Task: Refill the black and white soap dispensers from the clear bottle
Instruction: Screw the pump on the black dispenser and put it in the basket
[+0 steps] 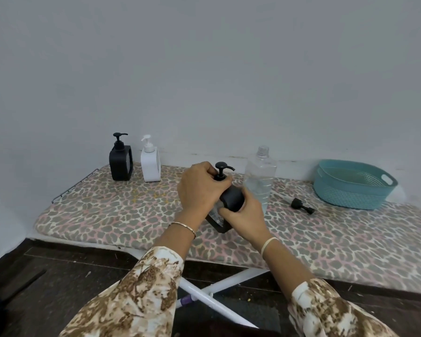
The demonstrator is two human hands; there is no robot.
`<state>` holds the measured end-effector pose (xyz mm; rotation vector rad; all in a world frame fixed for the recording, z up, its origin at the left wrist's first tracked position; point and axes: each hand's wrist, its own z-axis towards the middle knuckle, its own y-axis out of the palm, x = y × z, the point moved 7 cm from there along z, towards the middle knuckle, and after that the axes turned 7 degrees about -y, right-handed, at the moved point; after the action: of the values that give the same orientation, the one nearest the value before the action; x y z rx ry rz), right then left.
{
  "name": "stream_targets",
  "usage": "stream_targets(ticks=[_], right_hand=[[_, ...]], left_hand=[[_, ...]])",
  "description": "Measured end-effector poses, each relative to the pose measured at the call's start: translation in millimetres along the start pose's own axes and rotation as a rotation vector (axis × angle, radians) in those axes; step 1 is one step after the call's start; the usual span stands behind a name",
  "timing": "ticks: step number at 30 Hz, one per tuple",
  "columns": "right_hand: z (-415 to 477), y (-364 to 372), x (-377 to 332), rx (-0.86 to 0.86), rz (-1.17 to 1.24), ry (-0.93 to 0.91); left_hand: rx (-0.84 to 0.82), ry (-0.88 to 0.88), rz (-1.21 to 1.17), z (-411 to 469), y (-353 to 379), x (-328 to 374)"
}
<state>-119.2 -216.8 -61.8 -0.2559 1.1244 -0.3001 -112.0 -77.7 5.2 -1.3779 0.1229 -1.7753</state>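
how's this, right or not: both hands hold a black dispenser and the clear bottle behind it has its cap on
Not quite. The head view shows the bottle with no cap, its threaded neck bare. The left hand and right hand do hold the black dispenser.

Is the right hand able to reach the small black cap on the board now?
Probably yes, once it lets go: the right hand grips the near black dispenser. The black cap lies uncovered on the board to its right, between the clear bottle and the teal basket.
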Motion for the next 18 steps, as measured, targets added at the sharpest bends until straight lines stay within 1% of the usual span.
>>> stream_targets(ticks=[4,7,11,16,18], right_hand=[[-3,-34,-6,0.009,-0.078,-0.014],[-6,-63,-9,-0.015,-0.09,-0.011],[-11,-109,-12,0.002,-0.139,-0.034],[-13,-178,-2,0.142,-0.171,0.008],[-9,-200,2,0.167,-0.221,0.018]], left_hand=[[0.008,0.082,0.026,-19,2,26],[-0.02,0.133,0.017,-31,9,48],[-0.116,0.201,-0.012,-47,29,85],[-0.278,0.327,-0.174,-63,67,126],[-0.334,0.382,-0.221,-68,82,141]])
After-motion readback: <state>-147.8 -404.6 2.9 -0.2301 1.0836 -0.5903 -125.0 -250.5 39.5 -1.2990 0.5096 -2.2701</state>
